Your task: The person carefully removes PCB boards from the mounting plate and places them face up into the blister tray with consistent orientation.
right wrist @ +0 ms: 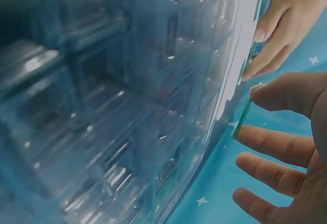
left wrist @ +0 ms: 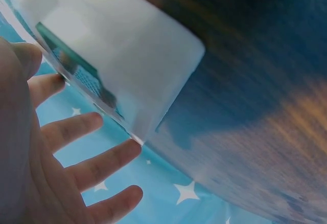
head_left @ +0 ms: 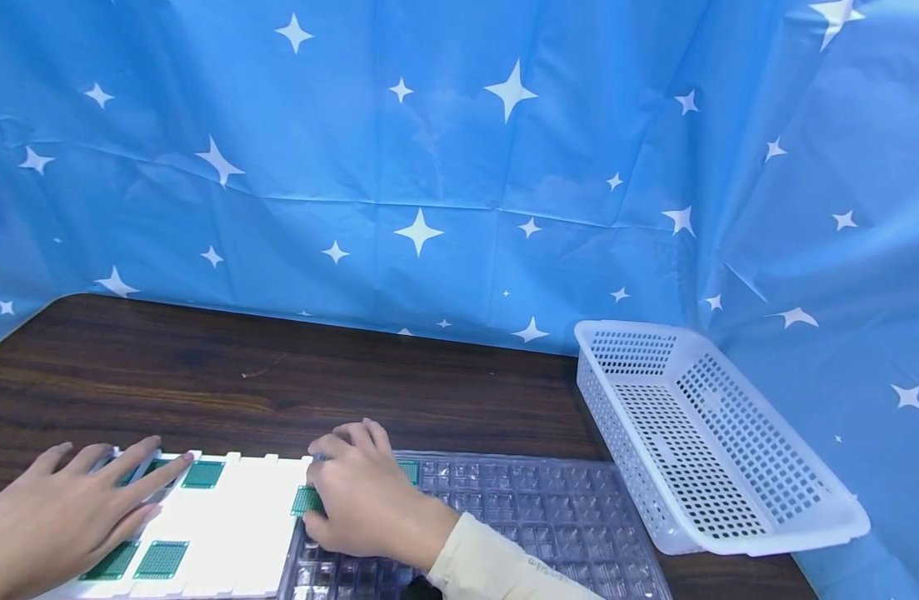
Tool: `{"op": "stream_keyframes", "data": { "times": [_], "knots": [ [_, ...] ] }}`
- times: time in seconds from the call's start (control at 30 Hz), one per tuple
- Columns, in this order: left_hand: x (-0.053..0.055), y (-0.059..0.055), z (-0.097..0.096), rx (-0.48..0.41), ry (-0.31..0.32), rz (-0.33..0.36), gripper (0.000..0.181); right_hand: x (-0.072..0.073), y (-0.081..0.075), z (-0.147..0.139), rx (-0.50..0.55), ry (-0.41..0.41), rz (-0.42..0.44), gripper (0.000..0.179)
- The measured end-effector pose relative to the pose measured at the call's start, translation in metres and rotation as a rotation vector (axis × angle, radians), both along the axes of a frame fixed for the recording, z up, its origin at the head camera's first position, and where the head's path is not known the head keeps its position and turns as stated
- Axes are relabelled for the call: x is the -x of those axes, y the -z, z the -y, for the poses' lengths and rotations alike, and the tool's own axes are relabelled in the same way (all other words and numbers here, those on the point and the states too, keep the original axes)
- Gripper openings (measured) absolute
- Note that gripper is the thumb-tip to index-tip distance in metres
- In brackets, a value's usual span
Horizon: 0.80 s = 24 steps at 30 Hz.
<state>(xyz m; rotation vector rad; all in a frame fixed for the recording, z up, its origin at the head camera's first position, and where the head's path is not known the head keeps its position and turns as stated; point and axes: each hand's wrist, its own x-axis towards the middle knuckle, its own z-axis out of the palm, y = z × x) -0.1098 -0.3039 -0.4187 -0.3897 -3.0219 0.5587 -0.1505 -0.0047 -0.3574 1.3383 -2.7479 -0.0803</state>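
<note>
Between the thumb and index finger of my right hand [head_left: 372, 496] a small green perforated circuit board [head_left: 306, 501] is pinched, over the seam between two trays. In the right wrist view, that board shows edge-on. My left hand [head_left: 84, 508] lies over the left part of a white tray [head_left: 234, 525], fingers spread and fairly straight, partly hiding green boards there. Other green boards sit on this tray, one near its far edge [head_left: 202, 474] and one nearer me [head_left: 162, 559]. A clear compartmented plastic tray [head_left: 549, 517] adjoins it on the right, with another green board [head_left: 409, 471] at its far edge.
A white perforated plastic basket [head_left: 616, 442] stands at the right end of the dark wooden table [head_left: 429, 392]. Behind the table hangs a blue cloth [head_left: 459, 167] with white stars. Something small and black [head_left: 420, 588] shows beneath my right forearm.
</note>
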Motion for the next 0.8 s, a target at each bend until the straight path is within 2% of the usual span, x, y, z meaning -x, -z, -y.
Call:
{"op": "stream_keyframes", "data": {
  "times": [0.2, 0.43, 0.63, 0.8],
  "knots": [
    [0.001, 0.0, 0.0, 0.017, 0.002, -0.001, 0.059, 0.003, -0.001, -0.007, 0.003, 0.004, 0.011, 0.016],
    [0.001, 0.002, 0.004, 0.023, 0.024, -0.021, 0.061, 0.009, 0.001, -0.015, 0.034, 0.007, 0.01, 0.012],
    [0.001, 0.001, 0.001, 0.026, 0.002, 0.0, 0.061, 0.011, 0.002, -0.019, 0.033, 0.023, 0.022, 0.012],
    [0.006, 0.008, 0.005, 0.025, -0.014, 0.012, 0.062, 0.013, 0.003, -0.024, 0.047, 0.032, 0.031, 0.011]
  ]
}}
